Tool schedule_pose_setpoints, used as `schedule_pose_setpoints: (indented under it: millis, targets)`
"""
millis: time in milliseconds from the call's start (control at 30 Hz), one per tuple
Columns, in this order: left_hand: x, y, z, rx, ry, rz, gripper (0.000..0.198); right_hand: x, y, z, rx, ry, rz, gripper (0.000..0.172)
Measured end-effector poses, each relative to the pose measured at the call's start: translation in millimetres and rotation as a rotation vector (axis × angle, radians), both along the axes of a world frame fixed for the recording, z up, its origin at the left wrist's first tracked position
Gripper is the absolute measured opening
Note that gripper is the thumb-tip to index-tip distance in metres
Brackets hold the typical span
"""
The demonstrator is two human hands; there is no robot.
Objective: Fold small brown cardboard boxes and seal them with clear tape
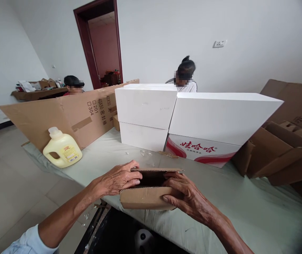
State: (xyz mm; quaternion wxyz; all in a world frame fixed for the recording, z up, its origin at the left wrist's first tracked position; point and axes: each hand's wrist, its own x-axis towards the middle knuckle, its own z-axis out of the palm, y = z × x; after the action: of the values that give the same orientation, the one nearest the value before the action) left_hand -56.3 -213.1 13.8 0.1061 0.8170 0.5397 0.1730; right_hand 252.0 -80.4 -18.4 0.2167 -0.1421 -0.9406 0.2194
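Observation:
A small brown cardboard box (145, 197) stands at the near edge of the table with its opening facing up and its inside dark. My left hand (119, 178) is closed on its left end, fingers bent over the edge of the opening. At the right end my right hand (185, 192) grips the box, thumb against the front wall and fingers tucked into the opening. Whatever lies inside the box is hidden in shadow. Behind it, small clear plastic scraps (146, 153) lie on the green tablecloth (108, 146).
White boxes (145, 107) are stacked at the back, beside a printed carton (204, 150). A pale yellow jug (63, 151) stands left, before a large carton (74, 120). Folded cardboard (280, 151) is piled right. Two people sit beyond the boxes.

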Motion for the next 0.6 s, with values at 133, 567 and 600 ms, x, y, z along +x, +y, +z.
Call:
schedule_pose_setpoints:
  millis: [133, 567, 600]
  targets:
    - [-4.1, -7.5, 4.6, -0.066, -0.063, 0.043, 0.022, -5.1, 0.0, 3.7, 0.021, 0.07, 0.075, 0.03]
    - [-31.5, -42.8, -34.8, -0.162, -0.592, 0.236, 0.103, 0.7, -14.2, -12.4, 0.197, 0.444, -0.141, 0.03]
    - [-30.8, -44.1, -38.5, -0.155, -0.601, 0.262, 0.102, 2.6, -13.8, -17.0, 0.196, 0.475, -0.179, 0.032]
